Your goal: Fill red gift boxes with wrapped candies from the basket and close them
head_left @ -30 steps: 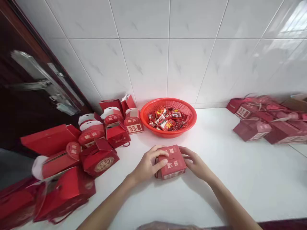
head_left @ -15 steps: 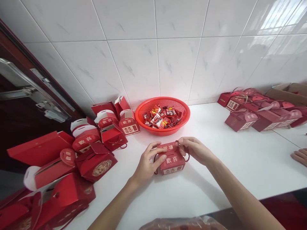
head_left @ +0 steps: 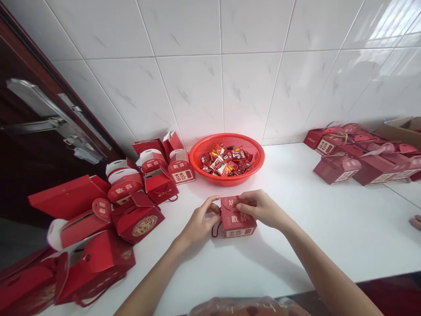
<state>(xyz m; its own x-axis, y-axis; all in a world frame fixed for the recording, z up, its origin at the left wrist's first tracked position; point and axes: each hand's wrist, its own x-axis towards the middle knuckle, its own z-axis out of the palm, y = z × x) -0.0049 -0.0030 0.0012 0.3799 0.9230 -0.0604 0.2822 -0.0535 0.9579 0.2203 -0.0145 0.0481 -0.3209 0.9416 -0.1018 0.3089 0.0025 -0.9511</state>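
Note:
A small red gift box (head_left: 235, 219) with gold characters stands on the white table, its top flaps folded down. On its left side my left hand (head_left: 202, 219) has thumb and fingers curled together at a dark red cord handle (head_left: 215, 230), which loops down beside the box. My right hand (head_left: 259, 208) reaches over the right side of the lid, fingers closed near the top, with a bit of cord at the fingertips. The fingers partly cover the printed characters. Just behind the box sits a red plastic basket (head_left: 226, 181) with wrapped candies (head_left: 226, 160) in it.
Several open red boxes (head_left: 138, 221) crowd the table's left side, near a dark door (head_left: 39, 109). More red boxes (head_left: 338, 169) and a cardboard carton (head_left: 399, 127) stand at the right. Another person's hand (head_left: 416, 221) shows at the right edge. A tiled wall (head_left: 197, 96) runs behind.
My right hand has moved left, onto the box lid, drawing the cord across. My left hand has shifted off the lid to the box's left side. The view has turned slightly left.

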